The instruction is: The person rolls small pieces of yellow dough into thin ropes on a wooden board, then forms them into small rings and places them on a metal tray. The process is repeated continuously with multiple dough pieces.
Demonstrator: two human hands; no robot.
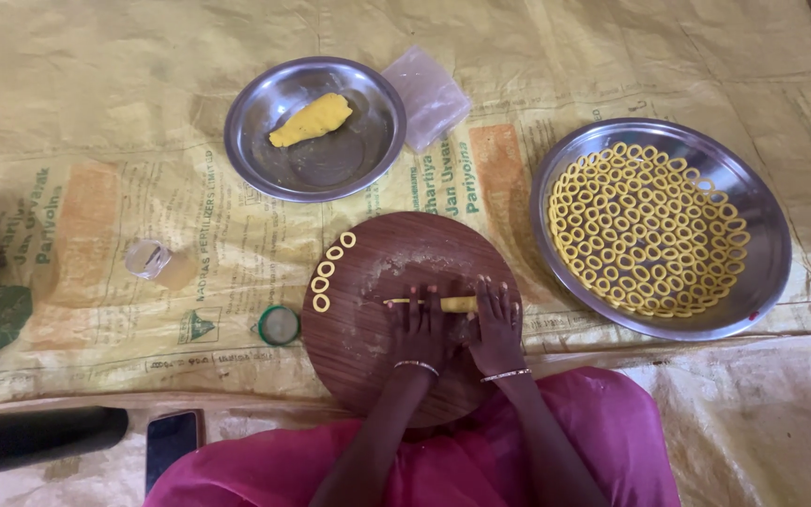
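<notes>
- The board point(368, 347) lay under both hands, dough rings point(328, 270) beyond the left one.
- Left hand point(418, 324) and right hand point(497, 324) lay flat, fingers spread, on the dough rope point(434, 303).
- Even, light pressure would probably have kept that rope uniform.

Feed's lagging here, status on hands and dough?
Both hands, left and right, flat on dough rope. Rope on round board. Five rings at board edge, clear.
</notes>
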